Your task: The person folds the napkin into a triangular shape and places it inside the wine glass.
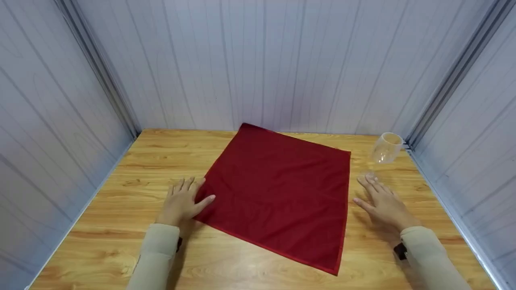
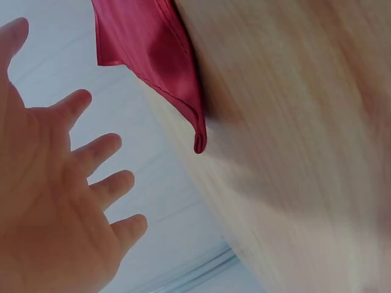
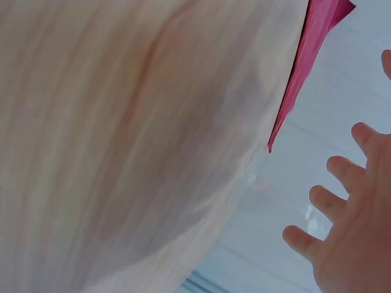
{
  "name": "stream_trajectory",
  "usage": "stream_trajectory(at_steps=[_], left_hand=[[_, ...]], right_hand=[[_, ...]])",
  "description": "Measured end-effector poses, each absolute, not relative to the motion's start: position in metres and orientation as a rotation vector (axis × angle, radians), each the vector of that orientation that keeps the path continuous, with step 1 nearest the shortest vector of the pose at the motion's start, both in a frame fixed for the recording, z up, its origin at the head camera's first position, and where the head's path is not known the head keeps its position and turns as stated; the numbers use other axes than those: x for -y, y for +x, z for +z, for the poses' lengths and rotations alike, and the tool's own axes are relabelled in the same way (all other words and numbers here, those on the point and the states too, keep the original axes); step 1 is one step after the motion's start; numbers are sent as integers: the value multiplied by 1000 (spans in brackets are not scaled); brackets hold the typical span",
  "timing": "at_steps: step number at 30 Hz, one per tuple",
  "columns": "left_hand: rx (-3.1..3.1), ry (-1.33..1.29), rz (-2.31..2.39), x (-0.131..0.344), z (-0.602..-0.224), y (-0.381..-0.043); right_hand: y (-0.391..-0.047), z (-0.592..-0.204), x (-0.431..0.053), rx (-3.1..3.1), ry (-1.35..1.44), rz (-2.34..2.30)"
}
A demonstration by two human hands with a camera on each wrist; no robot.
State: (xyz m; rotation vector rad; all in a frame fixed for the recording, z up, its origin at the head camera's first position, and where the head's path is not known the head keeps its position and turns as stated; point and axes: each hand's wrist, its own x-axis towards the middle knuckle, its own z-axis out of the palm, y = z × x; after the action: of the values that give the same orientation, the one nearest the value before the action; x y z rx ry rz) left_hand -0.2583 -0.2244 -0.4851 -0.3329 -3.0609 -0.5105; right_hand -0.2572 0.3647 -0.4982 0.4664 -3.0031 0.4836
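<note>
Red cloth (image 1: 278, 189): roughly square, hemmed edges, spread out flat, faintly wrinkled. Lies askew on wood-grain tabletop (image 1: 225, 266), nearest corner right of centre.

Panelled booth (image 1: 44, 133) (pale walls (image 1: 262, 64), wood-grain tabletop (image 1: 125, 201))

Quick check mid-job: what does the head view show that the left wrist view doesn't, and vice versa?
Only the head view shows the right hand, the clear glass and most of the red cloth at once. Only the left wrist view shows the left hand from its palm side. Both share the left hand, some cloth, the wooden table and pale wall.
</note>
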Motion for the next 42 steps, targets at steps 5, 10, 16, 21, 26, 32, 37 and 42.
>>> stream_trajectory(at_steps=[5,10,16,21,26,32,37,42], left_hand=[[3113,-457,-553,222,-483,-256],[3106,-512,-583,223,-484,-255],[3097,-635,-753,224,-488,-256],[3111,-650,-787,222,-490,-255],[3132,-656,-801,221,-490,-254],[3180,-688,-771,221,-492,-253],[3171,-702,-761,222,-492,-253],[3180,-687,-744,223,-494,-252]], right_hand=[[-256,-502,-354,2973,555,542],[-254,-503,-345,2960,617,586],[-251,-500,-333,2941,709,621],[-248,-496,-322,2962,760,661],[-243,-493,-311,2958,863,687],[-239,-491,-298,2952,1087,684],[-237,-491,-287,2874,1261,647],[-230,-489,-278,2850,1356,653]])
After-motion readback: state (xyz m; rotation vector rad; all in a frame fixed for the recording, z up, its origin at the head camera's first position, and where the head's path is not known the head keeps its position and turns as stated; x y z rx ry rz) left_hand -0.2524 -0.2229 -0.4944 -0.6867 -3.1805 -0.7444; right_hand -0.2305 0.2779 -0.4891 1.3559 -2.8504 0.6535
